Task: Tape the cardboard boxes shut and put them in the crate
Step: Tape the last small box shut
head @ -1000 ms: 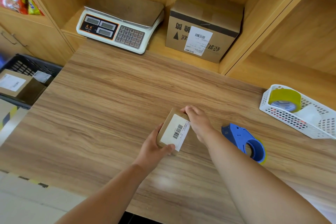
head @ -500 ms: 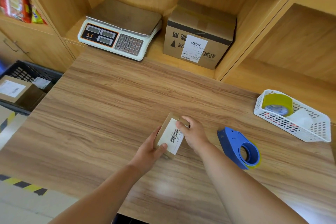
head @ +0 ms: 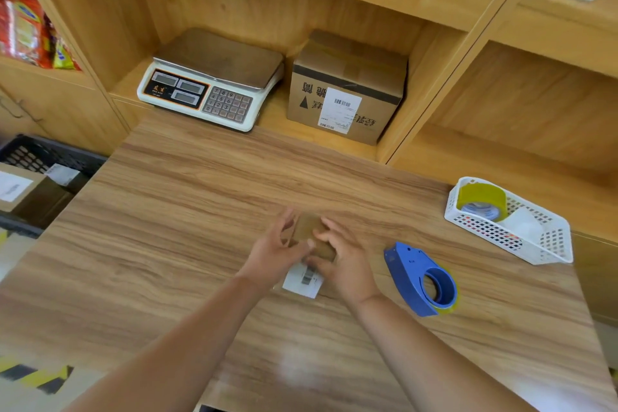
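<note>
A shop's parcel-packing counter

A price-computing scale (head: pixel 210 90) and a labelled carton (head: pixel 344 94) sit in wooden shelving (head: pixel 501 104); a blue tape dispenser (head: pixel 421 281) lies on the surface (head: pixel 167 227), snack packets (head: pixel 26 33) shelved left.

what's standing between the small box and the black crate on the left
Nothing visible: only wooden tabletop lies between the small box and the black crate past its left edge. A labelled box already sits inside the crate.

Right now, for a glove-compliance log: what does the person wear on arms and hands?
Nothing visible. Both forearms are bare, no sleeves in frame. The left hand and right hand carry no gloves, watch or wristband; blur hides any rings.
</note>
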The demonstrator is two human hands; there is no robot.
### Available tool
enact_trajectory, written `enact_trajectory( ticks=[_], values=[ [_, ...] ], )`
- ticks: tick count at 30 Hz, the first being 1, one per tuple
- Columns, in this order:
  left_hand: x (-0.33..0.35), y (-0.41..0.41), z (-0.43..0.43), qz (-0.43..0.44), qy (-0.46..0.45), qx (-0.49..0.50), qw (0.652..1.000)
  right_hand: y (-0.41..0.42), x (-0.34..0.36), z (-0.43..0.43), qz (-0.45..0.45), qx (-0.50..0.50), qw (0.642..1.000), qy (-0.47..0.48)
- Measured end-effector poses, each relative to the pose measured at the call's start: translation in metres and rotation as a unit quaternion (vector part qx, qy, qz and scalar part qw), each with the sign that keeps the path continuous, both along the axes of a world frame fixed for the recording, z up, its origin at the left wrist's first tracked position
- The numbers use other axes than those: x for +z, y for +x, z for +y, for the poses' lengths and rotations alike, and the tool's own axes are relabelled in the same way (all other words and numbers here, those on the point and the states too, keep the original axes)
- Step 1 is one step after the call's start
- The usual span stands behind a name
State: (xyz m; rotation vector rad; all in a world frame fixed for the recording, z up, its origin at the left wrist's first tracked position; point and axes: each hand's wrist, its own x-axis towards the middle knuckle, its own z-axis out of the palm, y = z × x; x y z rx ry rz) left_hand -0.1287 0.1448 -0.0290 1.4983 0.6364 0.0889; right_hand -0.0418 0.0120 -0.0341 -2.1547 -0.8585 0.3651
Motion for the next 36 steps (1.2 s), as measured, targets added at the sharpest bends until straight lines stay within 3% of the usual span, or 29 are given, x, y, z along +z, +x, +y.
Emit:
enact_trajectory(
  ticks=[6, 14, 18, 24, 36],
  values=[
    [0.009, -0.007, 0.007, 0.033, -0.001, -0.141, 0.989, -0.008, 0.006, -0.009, 0.048, 0.064, 0.996, -0.029],
    [0.005, -0.016, 0.012, 0.028, 0.137, -0.236, 0.962, -0.014, 0.012, -0.021, 0.071, 0.107, 0.991, -0.033],
    [0.006, -0.016, 0.018, 0.032, 0.143, -0.231, 0.962, -0.018, 0.021, -0.017, 0.044, 0.094, 0.993, -0.061],
    [0.013, -0.009, 0.018, 0.036, 0.121, -0.211, 0.969, -0.016, 0.019, -0.021, 0.153, 0.008, 0.986, -0.069],
    [0.009, 0.001, 0.006, 0.015, 0.075, -0.109, 0.991, -0.011, 0.023, -0.012, 0.233, -0.056, 0.971, 0.003]
  ],
)
